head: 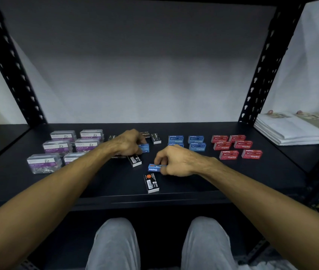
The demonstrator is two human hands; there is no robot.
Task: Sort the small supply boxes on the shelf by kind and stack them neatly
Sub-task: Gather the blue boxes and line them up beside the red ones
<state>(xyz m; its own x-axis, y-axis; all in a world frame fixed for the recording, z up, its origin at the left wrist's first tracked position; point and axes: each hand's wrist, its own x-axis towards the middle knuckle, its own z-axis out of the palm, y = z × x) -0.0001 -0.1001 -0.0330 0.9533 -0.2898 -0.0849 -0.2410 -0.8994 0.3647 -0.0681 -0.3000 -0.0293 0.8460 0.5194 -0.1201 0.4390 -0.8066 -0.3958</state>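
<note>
Now right hand (176,161) fingers pinch a blue staples box (154,167); left hand (128,143) fingers curl over another blue box (144,148)

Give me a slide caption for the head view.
Right hand grips a blue staples box; left hand rests on another.

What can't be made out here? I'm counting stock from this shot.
- Head view: left hand covers a blue staples box and black boxes beneath.
- Right hand hides part of the blue staples box it pinches.
- Folded white cloths: cut off right.
</note>
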